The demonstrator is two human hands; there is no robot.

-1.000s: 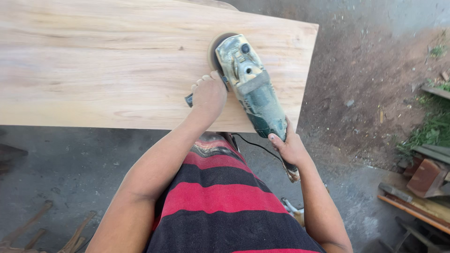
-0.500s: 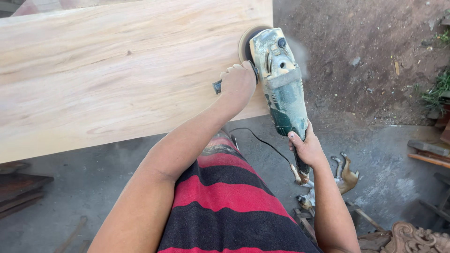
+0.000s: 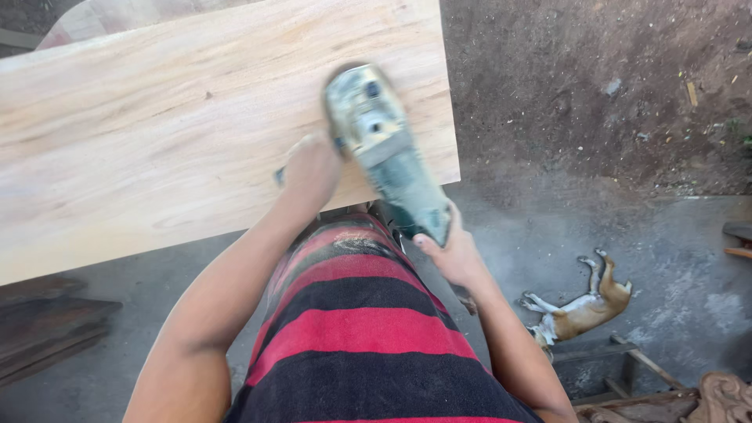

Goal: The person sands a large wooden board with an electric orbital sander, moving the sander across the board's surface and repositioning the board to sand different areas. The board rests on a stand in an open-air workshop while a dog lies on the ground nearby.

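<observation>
Head view: right hand (image 3: 453,252) grips the rear body of the grinder (image 3: 385,149), left hand (image 3: 311,168) closed on its side handle, tool head resting on the pale plank (image 3: 157,133), a dog (image 3: 580,307) lying beyond.

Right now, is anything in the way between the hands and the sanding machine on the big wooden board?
No. Both hands are already on the green sander: the left hand holds its side handle and the right hand holds its rear end. The sander sits directly on the wooden board, with nothing visible between them.
</observation>
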